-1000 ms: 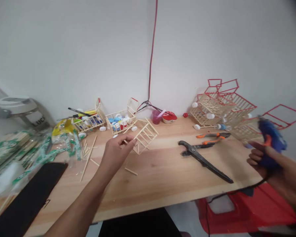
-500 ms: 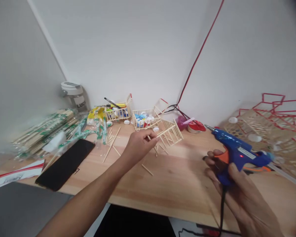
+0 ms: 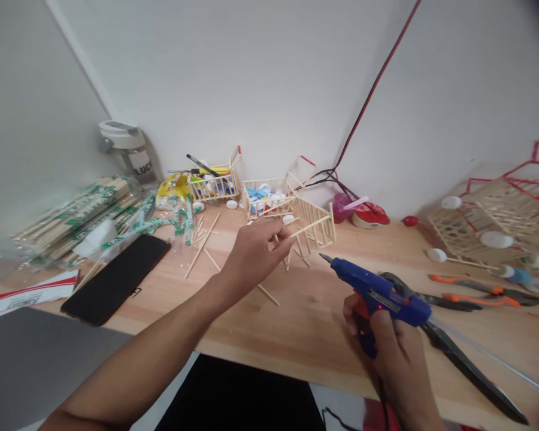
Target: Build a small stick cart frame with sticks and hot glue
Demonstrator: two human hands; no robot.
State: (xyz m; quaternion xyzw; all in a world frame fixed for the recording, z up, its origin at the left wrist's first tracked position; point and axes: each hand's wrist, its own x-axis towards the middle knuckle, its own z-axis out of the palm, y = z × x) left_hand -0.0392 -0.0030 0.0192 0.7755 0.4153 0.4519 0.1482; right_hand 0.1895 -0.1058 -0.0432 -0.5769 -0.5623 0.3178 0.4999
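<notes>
My left hand [image 3: 263, 248] pinches a corner of a small wooden stick frame [image 3: 317, 224], built like a cart basket, and holds it tilted above the table. Wrapped round the handle of a blue hot glue gun [image 3: 372, 287] is my right hand [image 3: 386, 341]. A small red light glows on the gun's side, and its metal nozzle points left, just short of the frame without touching it. A loose wooden stick [image 3: 268, 294] lies on the table below my left hand. Several more cut sticks [image 3: 202, 245] are scattered to its left.
Two stick carts [image 3: 213, 188] [image 3: 269, 200] with bottle caps stand at the back. Bundled sticks [image 3: 76, 215], a phone [image 3: 117, 278] and a jar [image 3: 128, 152] are at left. Pliers [image 3: 485, 290], a long-handled black tool [image 3: 467, 371] and a pile of red-trimmed carts [image 3: 489, 215] lie at right.
My right hand has brought the glue gun left and a little down, closer to the stick frame. My left hand still grips the frame, with its tilt slightly altered.
</notes>
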